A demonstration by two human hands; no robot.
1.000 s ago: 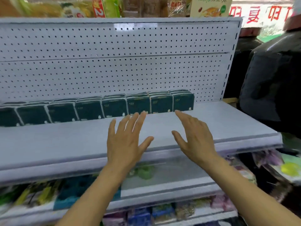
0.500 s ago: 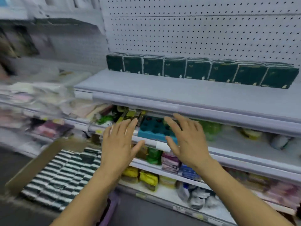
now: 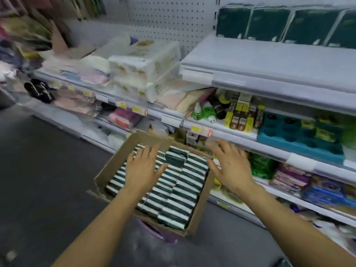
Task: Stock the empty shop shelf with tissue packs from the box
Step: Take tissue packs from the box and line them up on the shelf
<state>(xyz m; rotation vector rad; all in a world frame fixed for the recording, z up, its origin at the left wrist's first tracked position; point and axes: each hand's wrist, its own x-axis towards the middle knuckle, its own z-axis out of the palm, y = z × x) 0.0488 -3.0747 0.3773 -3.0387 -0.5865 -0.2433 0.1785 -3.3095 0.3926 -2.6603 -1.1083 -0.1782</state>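
head view: the gaze has swung down and left from the shelf [image 3: 269,60] to the cardboard box [image 3: 200,207] on the floor. a second ago both hands were spread just in front of the row of dark green tissue packs on the shelf [image 3: 285,24]; now that row sits at the upper right, along the back of the shelf against the pegboard, and the hands have dropped low over the box. the left hand [image 3: 141,168] hovers over the left half of the box, fingers straight and spread, its grip empty. the right hand [image 3: 231,166] is over the box's right edge, also spread and holding nothing. the box is packed with tissue packs in the box [image 3: 173,195], set on edge in rows, with one pack near the far end tilted out of line. the picture is motion-blurred, so contact with the packs cannot be told. judging by this, one placing round is over and the next pickup is starting; most of the shelf's front is bare.
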